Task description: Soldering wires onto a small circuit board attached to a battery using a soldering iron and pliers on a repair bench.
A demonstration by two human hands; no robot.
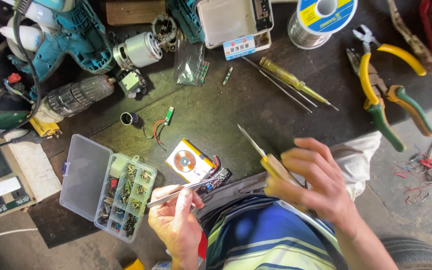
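Your left hand (176,220) pinches tweezers (181,192) against the opened coil module (192,164); your right hand (311,180) grips a knife (263,152). Board work looks unfinished.

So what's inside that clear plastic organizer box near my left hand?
The clear organizer box, lid open, holds small electronic parts sorted in compartments, mostly greenish-metallic, some red and blue. Their exact kinds are too small to tell; lower layers are covered.

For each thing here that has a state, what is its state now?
Parts box: lid open, compartments filled.
Left hand: holds tweezers.
Right hand: holds a yellow-handled blade tool, blurred.
Drill: taken apart, motor out.
Pliers: lying on the bench, untouched.
Solder spool: lying flat.
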